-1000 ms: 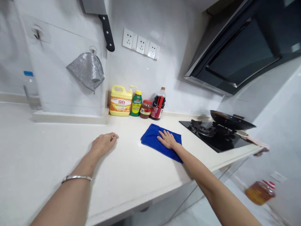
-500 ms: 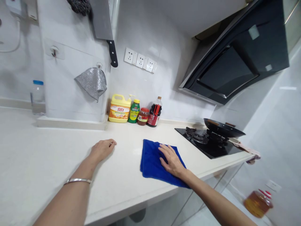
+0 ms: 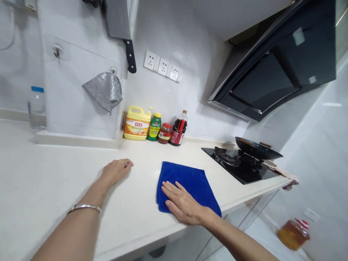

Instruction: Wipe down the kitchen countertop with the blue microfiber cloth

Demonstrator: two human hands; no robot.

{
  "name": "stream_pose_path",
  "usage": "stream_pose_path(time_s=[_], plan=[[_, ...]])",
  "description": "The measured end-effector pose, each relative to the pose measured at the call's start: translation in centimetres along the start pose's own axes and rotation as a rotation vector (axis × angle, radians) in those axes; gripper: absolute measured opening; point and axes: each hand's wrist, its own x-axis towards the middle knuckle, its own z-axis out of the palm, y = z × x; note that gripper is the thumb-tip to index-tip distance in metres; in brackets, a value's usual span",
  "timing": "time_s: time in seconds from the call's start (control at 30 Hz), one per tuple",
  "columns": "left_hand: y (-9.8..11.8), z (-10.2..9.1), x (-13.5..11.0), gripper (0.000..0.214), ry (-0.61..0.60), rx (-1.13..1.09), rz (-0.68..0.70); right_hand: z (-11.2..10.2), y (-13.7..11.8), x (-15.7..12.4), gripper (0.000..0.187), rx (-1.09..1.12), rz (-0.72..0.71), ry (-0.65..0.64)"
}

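My right hand [image 3: 181, 204] lies flat on a blue cloth [image 3: 191, 179], its fingers stretched out over the cloth's near left part. The cloth is folded and spread on the white countertop [image 3: 141, 203], with one corner reaching the front edge. To the left, my left hand [image 3: 116, 171] rests on the countertop with its fingers curled into a loose fist; nothing shows in it. A silver bangle [image 3: 85, 207] circles the left wrist.
Against the wall stand a yellow detergent jug [image 3: 137, 123], a green bottle [image 3: 154, 127], a red-lidded jar [image 3: 165, 133] and a dark sauce bottle [image 3: 178, 129]. A black wok [image 3: 257, 148] sits on the gas stove [image 3: 241, 166] at right. A cleaver [image 3: 119, 25] hangs above.
My right hand has slid toward the front edge and left across the blue cloth. The cloth's left side has shifted slightly left. My left hand stays in place on the countertop.
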Motion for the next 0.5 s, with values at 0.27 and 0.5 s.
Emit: stream_pose_path(time_s=[0.27,0.5], plan=[[0.3,-0.3,0.2,0.044,0.003,0.021,-0.042,-3.4,4.0,2.2,0.055,0.239,0.161,0.282],[0.6,-0.3,0.3,0.043,-0.012,0.024,-0.05,-0.4,6.1,8.7,0.063,-0.097,0.31,0.048]])
